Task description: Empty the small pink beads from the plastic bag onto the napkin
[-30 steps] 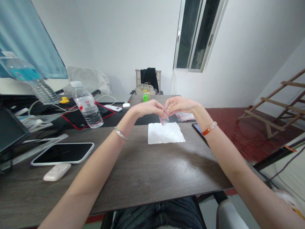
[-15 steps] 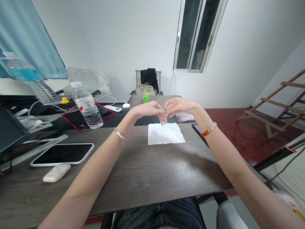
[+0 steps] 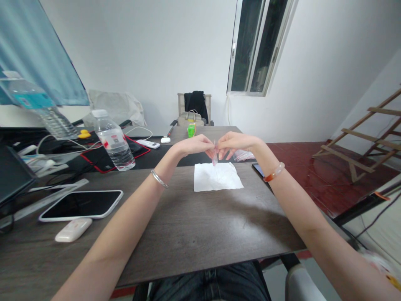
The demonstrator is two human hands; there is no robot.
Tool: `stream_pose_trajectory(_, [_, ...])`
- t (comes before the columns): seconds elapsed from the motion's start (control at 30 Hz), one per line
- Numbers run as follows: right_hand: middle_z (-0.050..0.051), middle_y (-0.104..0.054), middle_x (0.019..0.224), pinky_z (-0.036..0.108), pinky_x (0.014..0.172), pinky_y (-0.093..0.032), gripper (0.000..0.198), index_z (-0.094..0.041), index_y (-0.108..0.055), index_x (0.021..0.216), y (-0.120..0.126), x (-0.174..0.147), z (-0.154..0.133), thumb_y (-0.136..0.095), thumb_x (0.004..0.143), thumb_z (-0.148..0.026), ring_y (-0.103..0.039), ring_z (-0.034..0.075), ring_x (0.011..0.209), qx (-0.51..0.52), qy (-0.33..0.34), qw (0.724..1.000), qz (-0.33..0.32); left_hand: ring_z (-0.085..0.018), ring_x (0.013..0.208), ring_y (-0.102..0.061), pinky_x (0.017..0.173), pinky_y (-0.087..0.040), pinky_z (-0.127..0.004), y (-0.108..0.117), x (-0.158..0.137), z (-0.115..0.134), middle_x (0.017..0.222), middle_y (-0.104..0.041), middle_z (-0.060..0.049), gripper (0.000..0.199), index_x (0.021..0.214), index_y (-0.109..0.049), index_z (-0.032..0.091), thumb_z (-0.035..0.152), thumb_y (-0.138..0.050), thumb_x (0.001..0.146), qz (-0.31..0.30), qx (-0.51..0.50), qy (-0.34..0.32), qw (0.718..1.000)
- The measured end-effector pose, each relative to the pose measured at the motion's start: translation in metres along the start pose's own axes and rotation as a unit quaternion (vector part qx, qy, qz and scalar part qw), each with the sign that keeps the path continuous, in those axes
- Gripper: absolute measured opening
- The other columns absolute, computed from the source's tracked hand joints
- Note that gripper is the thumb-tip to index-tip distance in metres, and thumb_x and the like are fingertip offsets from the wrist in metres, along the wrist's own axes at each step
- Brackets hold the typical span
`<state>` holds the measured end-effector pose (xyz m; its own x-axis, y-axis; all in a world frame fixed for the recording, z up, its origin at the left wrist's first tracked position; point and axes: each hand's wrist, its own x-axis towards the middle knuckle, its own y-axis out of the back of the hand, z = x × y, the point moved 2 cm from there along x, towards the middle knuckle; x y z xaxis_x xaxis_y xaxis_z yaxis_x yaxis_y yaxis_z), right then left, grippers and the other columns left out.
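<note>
Above a white sheet of paper [image 3: 218, 179], my two hands meet fingertip to fingertip. Between them hangs a small clear plastic bag [image 3: 214, 159] with a pinkish tint. My left hand [image 3: 197, 145], a silver bangle on its wrist, pinches the bag from the left. My right hand [image 3: 235, 142] wears an orange and white bangle and grips the bag's upper part from the right. Whether anything is inside the bag is too small to tell. Behind my right hand lies a clear plastic packet [image 3: 243, 155] with pink lines, partly hidden.
On the left stand two water bottles [image 3: 113, 142], near a phone [image 3: 82, 205] and a white earbud case [image 3: 73, 230]. A green box [image 3: 191, 130] sits beyond my hands. By my right wrist lies another phone [image 3: 258, 170]. A wooden frame [image 3: 357, 138] stands at right.
My hands stay over the paper. The plastic bag now hangs more upright and narrower between my fingers, and the right fingers have shifted slightly. The view has tilted a little.
</note>
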<state>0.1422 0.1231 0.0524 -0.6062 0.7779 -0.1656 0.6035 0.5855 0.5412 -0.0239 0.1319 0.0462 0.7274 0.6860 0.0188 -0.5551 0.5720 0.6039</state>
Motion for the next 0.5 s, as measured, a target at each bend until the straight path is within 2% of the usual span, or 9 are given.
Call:
stream_pose_trajectory(0.23, [0.009, -0.073, 0.075, 0.022, 0.061, -0.055, 0.016, -0.012, -0.069, 0.071, -0.0052, -0.0036, -0.0067, -0.063, 0.075, -0.026, -0.067, 0.014, 0.066, -0.021, -0.018, 1.0, -0.005, -0.016, 0.079, -0.067, 0.078, -0.05, -0.025, -0.001, -0.0016, 0.0018, 0.082, -0.074, -0.008, 0.02, 0.08, -0.073, 0.01, 0.025, -0.062, 0.073, -0.07, 0.014, 0.008, 0.997])
stream_pose_trajectory(0.5, [0.006, -0.073, 0.075, 0.02, 0.064, -0.052, 0.012, -0.014, -0.071, 0.075, -0.0051, -0.0052, -0.0067, -0.062, 0.072, -0.022, -0.068, 0.012, 0.07, -0.047, -0.014, 0.999, -0.021, -0.014, 0.072, -0.065, 0.071, -0.048, -0.023, -0.0017, -0.0031, 0.0035, 0.073, -0.073, -0.004, 0.017, 0.075, -0.075, 0.014, 0.029, -0.068, 0.07, -0.079, 0.023, 0.004, 0.997])
